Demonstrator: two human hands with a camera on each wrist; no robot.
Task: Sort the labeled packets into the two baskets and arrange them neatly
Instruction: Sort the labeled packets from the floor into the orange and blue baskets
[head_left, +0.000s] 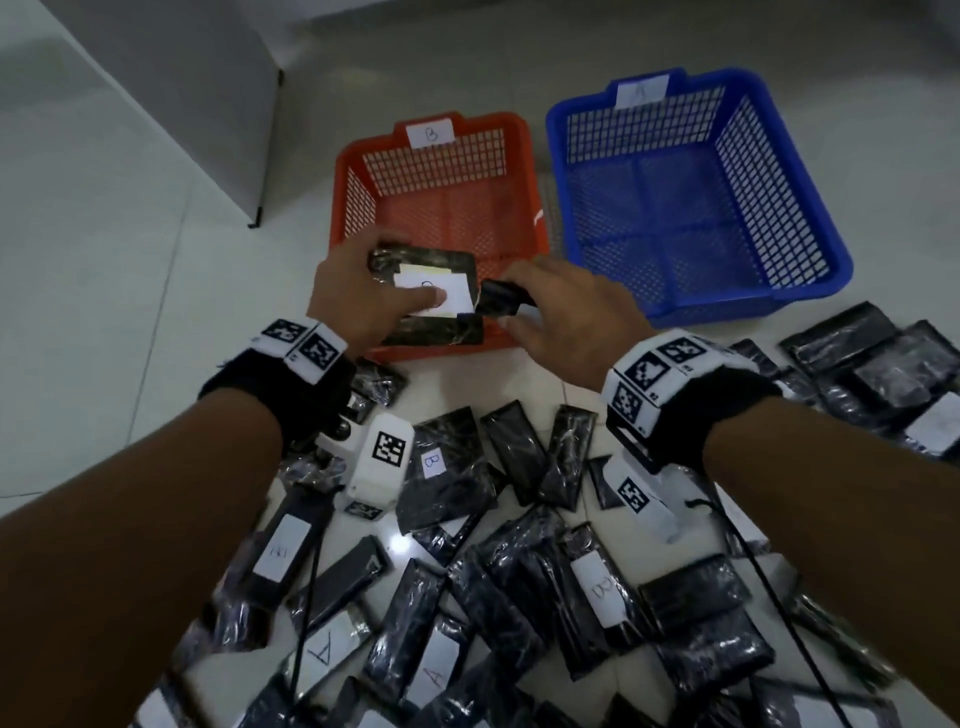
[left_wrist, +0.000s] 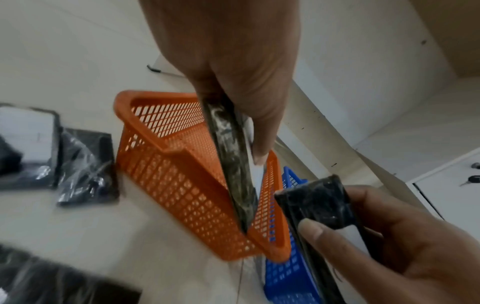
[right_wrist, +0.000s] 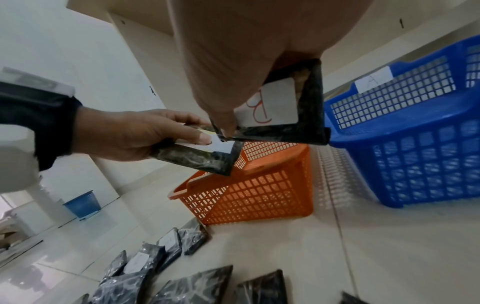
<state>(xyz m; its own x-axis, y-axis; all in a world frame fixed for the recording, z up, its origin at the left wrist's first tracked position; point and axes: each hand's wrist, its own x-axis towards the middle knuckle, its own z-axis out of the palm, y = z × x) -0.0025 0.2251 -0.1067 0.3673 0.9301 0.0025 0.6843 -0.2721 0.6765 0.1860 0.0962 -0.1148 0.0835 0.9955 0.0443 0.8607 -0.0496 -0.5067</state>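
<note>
My left hand (head_left: 371, 291) grips a black wrapped packet (head_left: 441, 270) over the near edge of the orange basket (head_left: 467, 156), which is tagged B. Its thumb lies on the packet's white label and hides the letter. Close to its right, my right hand (head_left: 550, 312) pinches a second black packet (head_left: 501, 301). The right wrist view shows a red B on that packet's label (right_wrist: 272, 107). The blue basket (head_left: 644, 124), tagged A, stands to the right of the orange one. I see nothing lying in either basket. Many labelled black packets (head_left: 467, 571) lie scattered on the floor below my arms.
More packets (head_left: 883, 374) lie on the floor at the right, near the blue basket's front corner. A grey panel (head_left: 182, 104) stands at the back left. Black cables (head_left: 779, 597) trail from the wrist cameras over the pile. A small blue bin (right_wrist: 83, 203) stands far off.
</note>
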